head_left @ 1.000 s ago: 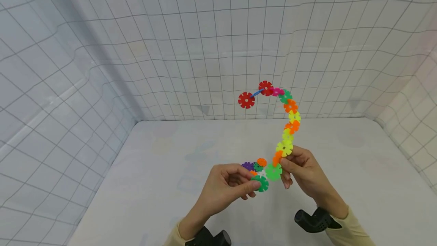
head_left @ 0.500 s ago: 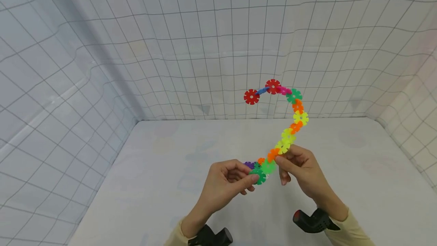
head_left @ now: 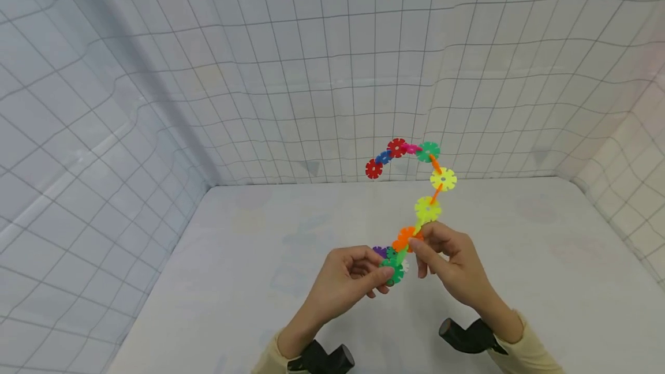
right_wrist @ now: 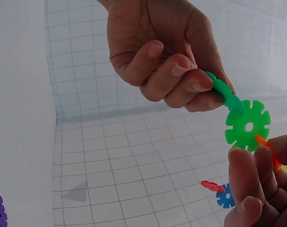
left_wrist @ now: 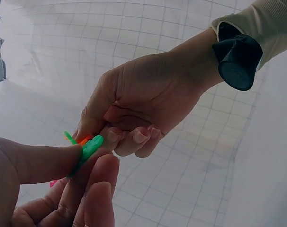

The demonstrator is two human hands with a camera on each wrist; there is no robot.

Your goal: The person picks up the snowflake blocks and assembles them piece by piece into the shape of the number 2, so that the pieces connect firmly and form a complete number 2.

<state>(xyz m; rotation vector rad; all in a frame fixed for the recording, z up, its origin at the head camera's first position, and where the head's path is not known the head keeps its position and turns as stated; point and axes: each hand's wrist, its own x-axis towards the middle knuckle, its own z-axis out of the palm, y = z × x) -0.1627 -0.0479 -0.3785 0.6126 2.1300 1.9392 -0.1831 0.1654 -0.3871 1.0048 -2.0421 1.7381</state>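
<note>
My left hand pinches a dark green notched disc between thumb and fingers. Between thumb and index finger, my right hand grips an orange disc low in a curved chain of interlocking flower-shaped discs. A light green disc ends this chain, its rim meeting the dark green one with their edges overlapping at the slots in the right wrist view. Beyond my right hand the chain rises through a yellow disc and bends left to a red disc.
Behind my left fingertips lie loose discs, among them a purple disc and a white disc, partly hidden. The white tabletop reaches back to a grid-patterned white curtain, which also encloses both sides.
The right hand has brought the chain left and down, so its light green end now meets the dark green disc. The chain has twisted, and its far end has swung. The left hand keeps its pinch.
</note>
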